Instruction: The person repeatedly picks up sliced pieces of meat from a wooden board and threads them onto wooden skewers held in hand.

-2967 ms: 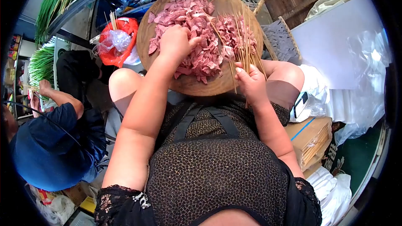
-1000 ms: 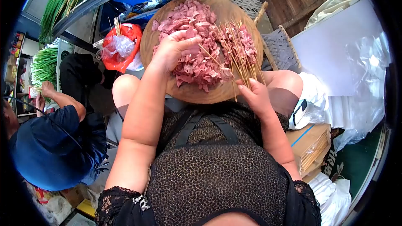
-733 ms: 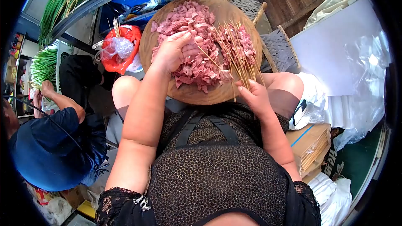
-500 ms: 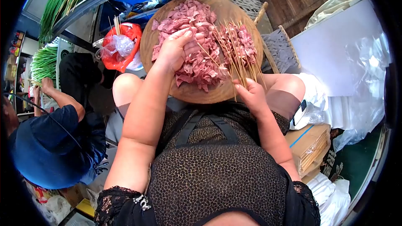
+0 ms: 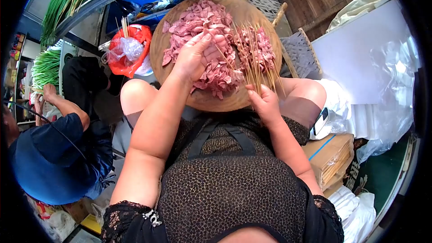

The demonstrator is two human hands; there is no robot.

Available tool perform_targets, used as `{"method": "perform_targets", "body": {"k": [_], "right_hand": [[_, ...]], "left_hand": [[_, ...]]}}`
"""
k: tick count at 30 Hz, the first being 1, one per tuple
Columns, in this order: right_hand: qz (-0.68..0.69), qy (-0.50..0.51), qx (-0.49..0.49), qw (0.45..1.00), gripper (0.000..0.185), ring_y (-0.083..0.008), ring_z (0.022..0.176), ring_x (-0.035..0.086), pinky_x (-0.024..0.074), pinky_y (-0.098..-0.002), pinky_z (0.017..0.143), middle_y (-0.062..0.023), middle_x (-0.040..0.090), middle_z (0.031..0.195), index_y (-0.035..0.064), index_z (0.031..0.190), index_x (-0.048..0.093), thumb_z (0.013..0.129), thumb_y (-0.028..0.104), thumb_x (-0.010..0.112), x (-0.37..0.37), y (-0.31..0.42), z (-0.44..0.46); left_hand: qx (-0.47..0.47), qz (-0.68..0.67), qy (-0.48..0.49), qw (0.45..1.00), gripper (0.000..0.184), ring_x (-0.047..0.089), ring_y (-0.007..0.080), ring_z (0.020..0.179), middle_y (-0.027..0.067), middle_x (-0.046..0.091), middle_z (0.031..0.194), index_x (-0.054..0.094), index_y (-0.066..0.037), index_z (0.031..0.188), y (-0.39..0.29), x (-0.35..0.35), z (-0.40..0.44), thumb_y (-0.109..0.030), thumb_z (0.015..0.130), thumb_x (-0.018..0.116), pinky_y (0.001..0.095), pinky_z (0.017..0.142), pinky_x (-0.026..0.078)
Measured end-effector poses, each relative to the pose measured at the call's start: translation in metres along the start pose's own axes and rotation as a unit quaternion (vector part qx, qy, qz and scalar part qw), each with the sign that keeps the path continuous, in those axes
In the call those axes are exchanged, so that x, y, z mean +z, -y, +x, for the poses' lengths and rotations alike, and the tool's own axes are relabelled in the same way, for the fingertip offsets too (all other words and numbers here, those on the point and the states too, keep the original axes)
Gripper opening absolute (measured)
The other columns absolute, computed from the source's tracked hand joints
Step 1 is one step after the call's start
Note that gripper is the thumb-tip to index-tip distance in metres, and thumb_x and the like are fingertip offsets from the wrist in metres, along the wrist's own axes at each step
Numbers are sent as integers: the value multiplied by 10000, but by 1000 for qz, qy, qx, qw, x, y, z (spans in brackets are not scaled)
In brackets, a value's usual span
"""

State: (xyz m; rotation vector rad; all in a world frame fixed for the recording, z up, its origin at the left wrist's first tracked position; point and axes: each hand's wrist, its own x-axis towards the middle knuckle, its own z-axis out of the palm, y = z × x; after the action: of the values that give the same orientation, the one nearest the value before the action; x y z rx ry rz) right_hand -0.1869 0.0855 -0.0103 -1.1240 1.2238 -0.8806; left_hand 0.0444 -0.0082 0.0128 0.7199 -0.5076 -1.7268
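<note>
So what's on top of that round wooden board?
On the board are a heap of sliced pink meat and, to its right, more meat on thin skewers. The left hand hides part of the heap; the wood underneath is covered.

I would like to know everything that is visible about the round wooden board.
The round wooden board is brown with some grain showing, and seems to lie flat before the knees. Sliced raw meat covers its middle and left; meat skewers rest at its right. The left hand is above it. Its support is hidden.
</note>
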Motion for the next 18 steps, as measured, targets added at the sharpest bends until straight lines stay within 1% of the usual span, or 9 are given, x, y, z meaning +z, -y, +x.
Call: {"method": "perform_targets", "body": {"k": [6, 9, 11, 12, 13, 14, 15, 17, 18], "right_hand": [[62, 5, 28, 998, 190, -31, 591, 449, 367, -168, 540, 31, 540, 733, 36, 1033, 583, 868, 128, 560, 5, 7, -1], [86, -1, 43, 995, 196, -28, 558, 436, 350, -161, 504, 30, 533, 718, 43, 1044, 575, 869, 131, 562, 7, 13, 3], [93, -8, 54, 994, 201, -27, 542, 430, 342, -158, 488, 29, 531, 712, 46, 1050, 571, 869, 133, 564, 6, 15, 4], [104, -11, 48, 993, 205, -27, 535, 431, 340, -159, 480, 27, 534, 712, 46, 1054, 568, 870, 136, 565, 5, 15, 4], [117, -14, 42, 992, 210, -26, 527, 431, 338, -159, 473, 25, 536, 711, 46, 1058, 564, 870, 139, 566, 4, 15, 4], [118, -22, 39, 992, 206, -26, 523, 432, 338, -160, 470, 22, 540, 711, 47, 1054, 565, 872, 143, 564, 4, 15, 3], [118, -22, 40, 992, 206, -26, 523, 432, 338, -160, 470, 22, 540, 711, 47, 1054, 565, 872, 143, 564, 3, 14, 1], [116, -21, 43, 992, 206, -26, 526, 433, 338, -159, 469, 22, 542, 708, 47, 1053, 566, 873, 147, 564, 0, 13, 0], [113, -24, 44, 992, 206, -26, 524, 432, 336, -159, 468, 22, 542, 708, 47, 1051, 566, 872, 149, 566, 0, 15, -1]], "left_hand": [[-45, 35, 16, 998, 268, 583, 246, 1018, 149, 597, 1080, 491, -21, 1129, 15, 9, -7, -171, 907, 502, 366, 871, 479], [-65, 43, 43, 996, 296, 590, 219, 992, 144, 606, 1066, 497, -31, 1141, 31, 11, -10, -198, 898, 525, 343, 837, 488], [-83, 57, 35, 994, 266, 600, 193, 950, 118, 613, 1065, 529, -48, 1128, 23, 7, -6, -183, 899, 527, 309, 802, 483], [-35, 169, 8, 985, 234, 604, 183, 925, 99, 622, 1051, 564, -50, 1088, 10, 2, -1, -181, 897, 530, 292, 784, 478], [12, 279, -20, 960, 209, 608, 174, 901, 80, 631, 1037, 599, -52, 1048, -1, -6, 4, -178, 894, 533, 276, 765, 473], [104, 389, -65, 913, 198, 613, 168, 860, 82, 645, 989, 624, -48, 998, -12, -17, 9, -188, 884, 544, 275, 743, 471], [194, 490, -107, 843, 195, 619, 163, 818, 84, 659, 942, 650, -44, 948, -25, -30, 14, -197, 873, 554, 274, 721, 469], [211, 703, -176, 656, 258, 631, 199, 775, 129, 662, 833, 661, -28, 873, -49, -62, 20, -275, 820, 609, 314, 704, 475], [145, 742, -212, 619, 286, 631, 224, 767, 138, 656, 806, 658, -28, 861, -56, -57, 13, -304, 793, 629, 330, 705, 475]]}}
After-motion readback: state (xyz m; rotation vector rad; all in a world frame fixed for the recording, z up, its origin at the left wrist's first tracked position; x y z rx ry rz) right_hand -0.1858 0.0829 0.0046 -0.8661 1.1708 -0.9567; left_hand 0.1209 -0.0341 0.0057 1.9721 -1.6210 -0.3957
